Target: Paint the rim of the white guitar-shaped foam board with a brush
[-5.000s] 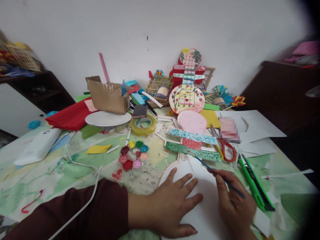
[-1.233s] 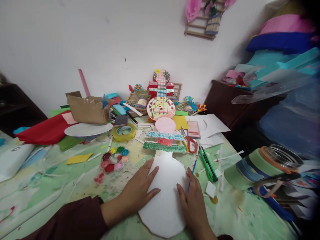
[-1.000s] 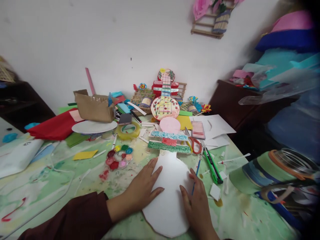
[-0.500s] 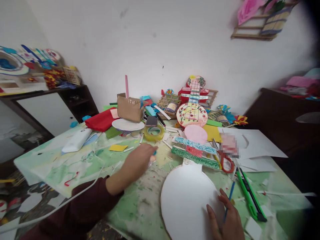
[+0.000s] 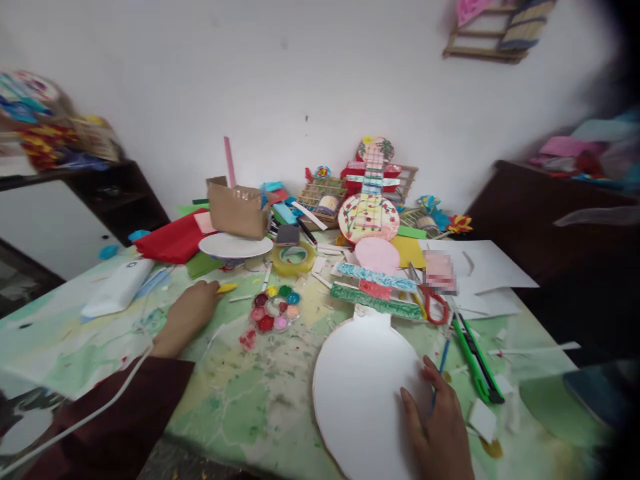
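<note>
My left hand (image 5: pixel 193 312) reaches over the table's left part, its fingertips pinched at a small yellow paper piece (image 5: pixel 228 288). Right of it lies a cluster of round paint pots (image 5: pixel 274 308) in reds, green, blue and pink. My right hand (image 5: pixel 440 423) rests on the right edge of a white guitar-shaped board (image 5: pixel 365 393), thumb and index finger apart. A thin blue paintbrush (image 5: pixel 445 355) passes under the index finger and shows again beside the thumb, so it seems tucked in that hand.
A green box cutter (image 5: pixel 477 360) and red-handled scissors (image 5: pixel 435 305) lie right of the board. Behind are painted strips (image 5: pixel 377 300), a tape roll (image 5: pixel 294 259), a white oval plate (image 5: pixel 235 245), a cardboard box (image 5: pixel 237 210) and a painted paper guitar (image 5: pixel 369 217).
My left hand has moved left from over the paint pots to the yellow paper, uncovering the pots. My right hand stays on the white board. The view has turned slightly right.
</note>
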### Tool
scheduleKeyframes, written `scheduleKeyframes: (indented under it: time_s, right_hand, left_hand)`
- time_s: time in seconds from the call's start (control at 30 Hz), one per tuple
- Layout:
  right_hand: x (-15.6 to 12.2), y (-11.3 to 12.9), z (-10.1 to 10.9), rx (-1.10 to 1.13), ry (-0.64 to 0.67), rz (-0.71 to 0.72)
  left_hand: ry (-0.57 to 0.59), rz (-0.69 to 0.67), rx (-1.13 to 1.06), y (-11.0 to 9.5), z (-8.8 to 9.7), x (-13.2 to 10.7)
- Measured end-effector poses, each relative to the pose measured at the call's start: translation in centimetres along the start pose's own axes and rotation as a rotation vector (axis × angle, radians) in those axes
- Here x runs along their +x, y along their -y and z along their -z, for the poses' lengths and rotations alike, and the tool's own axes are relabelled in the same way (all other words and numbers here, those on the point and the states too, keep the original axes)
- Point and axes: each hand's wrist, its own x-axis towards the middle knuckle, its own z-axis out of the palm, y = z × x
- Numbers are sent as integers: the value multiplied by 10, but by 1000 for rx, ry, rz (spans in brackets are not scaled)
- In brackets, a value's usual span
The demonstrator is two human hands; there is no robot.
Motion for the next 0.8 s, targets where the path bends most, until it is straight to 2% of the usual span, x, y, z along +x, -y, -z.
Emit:
scheduleKeyframes:
  time_s: [0.13,0.23,0.33,0.4,0.47,0.5,0.6,0.7,0.8]
  right_hand:
    - [-1,8,3,9,22,-38]
    - [-1,10,2,-10,20,-25]
    - [-1,10,2,-19,34,-29]
    - [-1,10,2,-16,39,-30]
    - [-1,11,2,-7,34,-22]
    - [-1,12,3,-3,31,-20]
    - [-2,14,4,4,23,-26]
    - [-2,15,3,-2,10,-15]
    - [-3,14,0,-16,-2,29]
  left_hand:
    - [-153,-71,-55,0,11,1]
    - [-340,-80,-88,-16,24,-4]
    - [-467,-172,-150,-55,41,-17]
    - [-563,-414,-300,-92,51,-27]
    - [-556,-639,-438,-132,58,-36]
    - [-539,-703,-504,-151,59,-39]
    - [-450,-794,-562,-201,60,-43]
    - [-409,-788,-608,-231,53,-40]
    - [-425,-794,-593,-245,43,-35]
